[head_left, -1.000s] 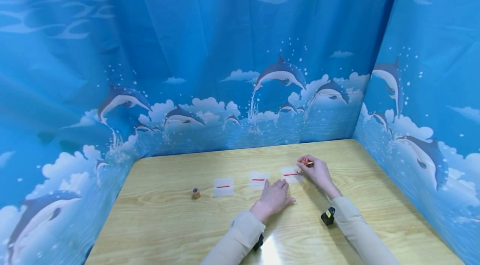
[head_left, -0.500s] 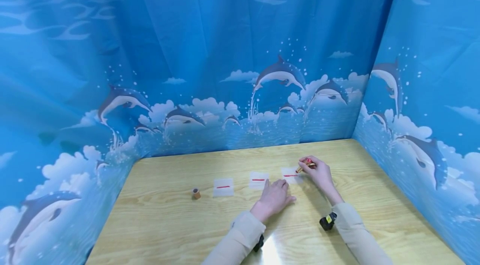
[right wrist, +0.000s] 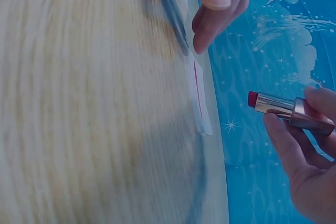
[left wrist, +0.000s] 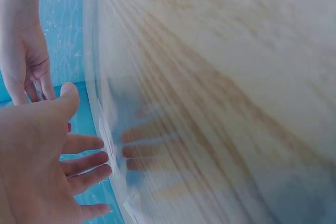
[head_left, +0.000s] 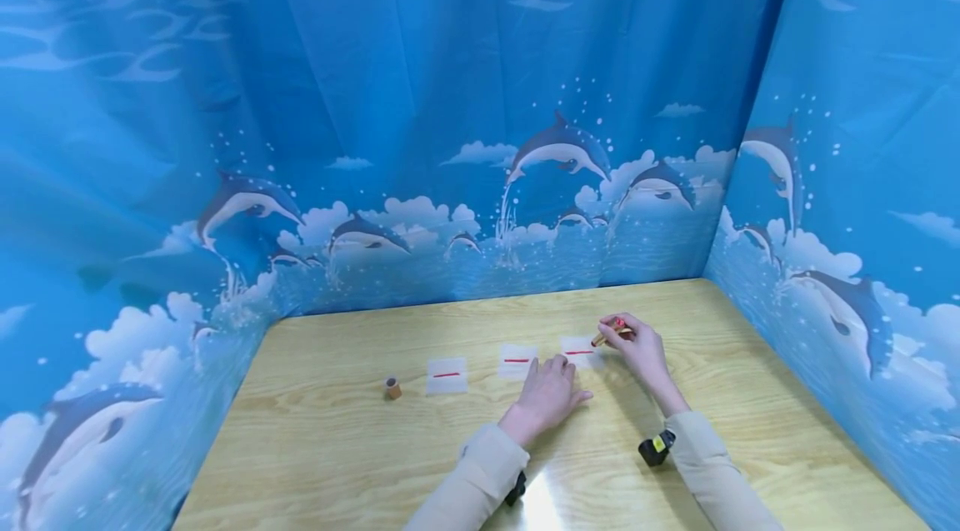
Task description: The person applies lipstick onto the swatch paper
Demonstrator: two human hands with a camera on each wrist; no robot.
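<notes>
My right hand pinches an uncapped lipstick between thumb and fingers; its red tip points left, held off the table in the right wrist view. Below and left of that tip lies the right-hand white paper square, marked with one red line. My left hand rests with extended, spread fingers at the lower edge of this paper. Its fingers look fairly straight in the left wrist view. Two more paper squares lie to the left, the middle one and the left one, each with a red line.
An upright brown lipstick cap stands left of the papers on the wooden table. A blue dolphin-print curtain hangs behind the table and along its sides. A black wrist camera sits under the right cuff.
My right hand has lifted the lipstick from the right end of the red line and tilted it. My left hand has barely moved, and the right-hand paper has shifted very slightly left.
</notes>
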